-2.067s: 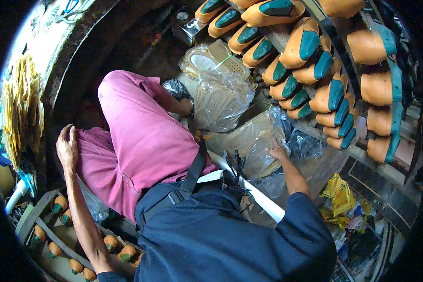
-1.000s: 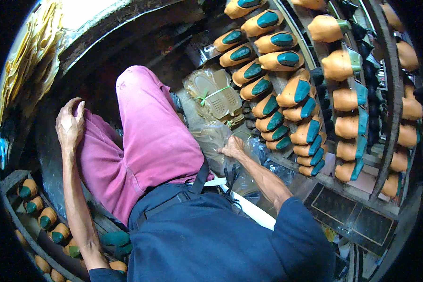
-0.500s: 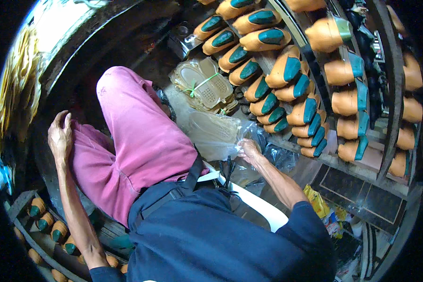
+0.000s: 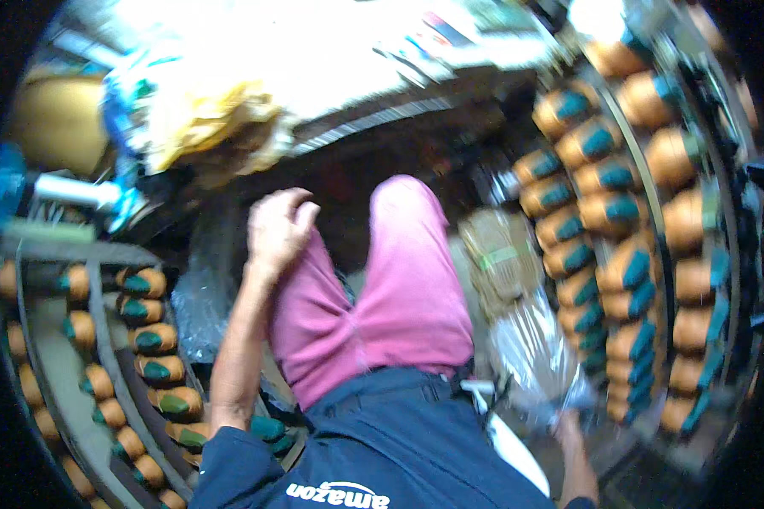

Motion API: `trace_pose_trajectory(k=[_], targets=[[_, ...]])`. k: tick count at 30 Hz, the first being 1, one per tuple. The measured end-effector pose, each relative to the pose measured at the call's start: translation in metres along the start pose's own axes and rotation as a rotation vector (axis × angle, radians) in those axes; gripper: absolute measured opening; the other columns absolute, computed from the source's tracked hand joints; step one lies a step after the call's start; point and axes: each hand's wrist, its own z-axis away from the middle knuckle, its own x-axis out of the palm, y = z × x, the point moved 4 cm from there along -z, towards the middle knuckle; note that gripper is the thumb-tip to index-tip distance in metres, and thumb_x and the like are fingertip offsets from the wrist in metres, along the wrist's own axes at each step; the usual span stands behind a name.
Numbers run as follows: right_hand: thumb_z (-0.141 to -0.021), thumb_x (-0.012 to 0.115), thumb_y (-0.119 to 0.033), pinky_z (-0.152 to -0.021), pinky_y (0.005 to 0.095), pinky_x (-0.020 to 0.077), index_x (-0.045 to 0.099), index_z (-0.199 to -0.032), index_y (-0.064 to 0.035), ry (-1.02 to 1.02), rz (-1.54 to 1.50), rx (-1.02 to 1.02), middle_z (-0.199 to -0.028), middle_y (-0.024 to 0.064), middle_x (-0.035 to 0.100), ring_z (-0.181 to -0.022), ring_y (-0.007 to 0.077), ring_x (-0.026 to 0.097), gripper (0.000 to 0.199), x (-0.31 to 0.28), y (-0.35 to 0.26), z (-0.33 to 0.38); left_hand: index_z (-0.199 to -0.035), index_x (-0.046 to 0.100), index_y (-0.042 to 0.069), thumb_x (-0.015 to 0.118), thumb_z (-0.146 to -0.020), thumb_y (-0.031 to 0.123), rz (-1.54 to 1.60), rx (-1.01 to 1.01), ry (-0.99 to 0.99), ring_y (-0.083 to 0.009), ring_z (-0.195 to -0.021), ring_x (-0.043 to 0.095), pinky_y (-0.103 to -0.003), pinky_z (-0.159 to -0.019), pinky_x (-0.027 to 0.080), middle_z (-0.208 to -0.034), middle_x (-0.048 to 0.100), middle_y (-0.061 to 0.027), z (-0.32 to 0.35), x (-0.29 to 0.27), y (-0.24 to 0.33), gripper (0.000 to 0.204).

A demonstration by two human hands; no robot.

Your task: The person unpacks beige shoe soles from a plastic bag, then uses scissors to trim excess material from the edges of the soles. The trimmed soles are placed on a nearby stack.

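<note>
A seated person in pink trousers and a dark shirt works with the right hand low on the right, beside the body. The fingers there are closed on the near end of a clear plastic bag, though blur hides how each finger lies. The bag stretches away from this hand toward the far side, its creases drawing in toward the fingers and its surface shining with glare. It lies to the right of the person's right thigh, and what it contains cannot be made out.

Just beyond the bag's far end sits a pile of beige soles with a green band across it. A white strip runs between the shirt and the right forearm.

The left hand rests on the left knee, palm down, fingers loosely curved and thumb apart, with nothing in its grasp.

On the right, rows of orange-and-teal shoe forms fill a rack, near the bag and the soles. On the left, similar shoe pieces stand in a wooden frame, and a crumpled plastic sheet lies between that frame and the left forearm. Yellowish sheets hang at the far left, along the edge of a brightly lit surface.
</note>
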Motion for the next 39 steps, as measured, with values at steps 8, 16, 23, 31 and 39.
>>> trace_pose_trajectory(k=[8,16,23,31,39], targets=[[-0.102,0.066,-0.027,-0.083,0.052,0.0574,0.072,-0.106,0.0048,-0.317,1.075,-0.95,-0.092,0.025,0.076,-0.09,0.0444,0.074,0.033,0.226,-0.262,0.041,-0.122,0.077,0.005,0.076,-0.098,0.028,0.035,-0.069,0.126,-0.0361,-0.147,0.056,-0.057,-0.129,0.034,-0.142,0.071,-0.0145,0.07,-0.025,-0.023,0.033],[-0.107,0.064,-0.014,-0.074,0.0346,0.0596,0.071,-0.118,0.0031,-0.457,0.55,-1.714,-0.093,0.012,0.079,-0.081,0.0165,0.074,0.022,0.524,-0.553,0.311,-0.119,0.078,0.001,0.075,-0.099,0.007,0.611,-0.395,0.501,-0.0347,-0.106,0.078,-0.043,-0.099,0.06,-0.111,0.08,-0.016,0.05,-0.047,-0.032,0.021],[-0.11,0.061,-0.03,-0.08,0.0465,0.0605,0.068,-0.138,-0.0058,-0.422,0.602,-2.101,-0.102,0.0188,0.081,-0.085,0.0364,0.079,0.037,0.674,-0.579,0.452,-0.119,0.072,-0.002,0.067,-0.102,0.002,0.118,-0.203,0.965,-0.0377,-0.113,0.072,-0.044,-0.101,0.057,-0.118,0.075,-0.0197,-0.021,-0.166,-0.07,0.018],[-0.109,0.06,-0.052,-0.096,0.0597,0.0551,0.07,-0.128,-0.0003,-0.402,0.755,-1.928,-0.108,0.03,0.076,-0.108,0.0495,0.072,0.056,0.785,-0.563,0.543,-0.13,0.069,-0.005,0.079,-0.096,0.039,0.091,-0.634,0.425,-0.0476,-0.12,0.069,-0.058,-0.101,0.055,-0.129,0.071,-0.0284,-0.134,-0.17,-0.162,0.056],[-0.106,0.064,-0.025,-0.091,0.0536,0.0577,0.077,-0.126,-0.0038,-0.327,0.354,-2.137,-0.123,0.022,0.075,-0.102,0.0427,0.075,0.032,0.755,-0.543,0.544,-0.138,0.069,-0.002,0.071,-0.101,0.013,0.183,-0.175,0.827,-0.0333,-0.102,0.076,-0.045,-0.09,0.059,-0.116,0.079,-0.0222,-0.143,-0.206,-0.096,0.039]])
